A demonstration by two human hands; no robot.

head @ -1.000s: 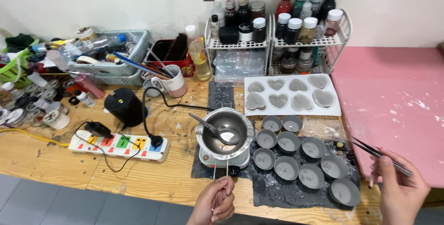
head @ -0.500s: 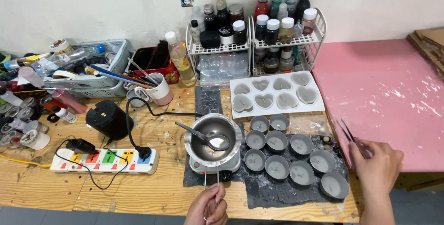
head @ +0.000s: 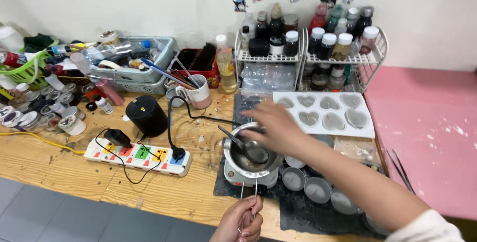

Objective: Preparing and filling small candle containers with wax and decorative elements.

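Two hands are working around one metal melting pot (head: pixel 250 153), which sits on a small white heater base (head: pixel 248 176) on a dark mat (head: pixel 293 207), roughly mid-bench. Starting at the far left there's a heap of small tins and bottles (head: pixel 39 113), then a grey basket (head: pixel 134 68) stuffed with brushes and tape, a black cylinder (head: pixel 145 116) and a white power strip (head: pixel 139 155) with coloured sockets just in front of it. Next comes a white mug (head: pixel 198 92) full of tools. The left hand (head: pixel 242 220) is at the bottom edge, directly below the pot, fingers clenched on the pot's thin wire handle (head: pixel 249 191). A spoon (head: pixel 242 146) lies in the pot. The right hand (head: pixel 277 126) reaches across from the right and hovers over the pot's far rim, blurry, fingers loosely spread, so whether it touches anything can't be told. Right of the pot sit grey wax-filled tins (head: pixel 318 190), partly hidden by the forearm, with a white heart mould (head: pixel 323 113) behind. Tweezers (head: pixel 400 170) lie released on the pink surface (head: pixel 432 137).
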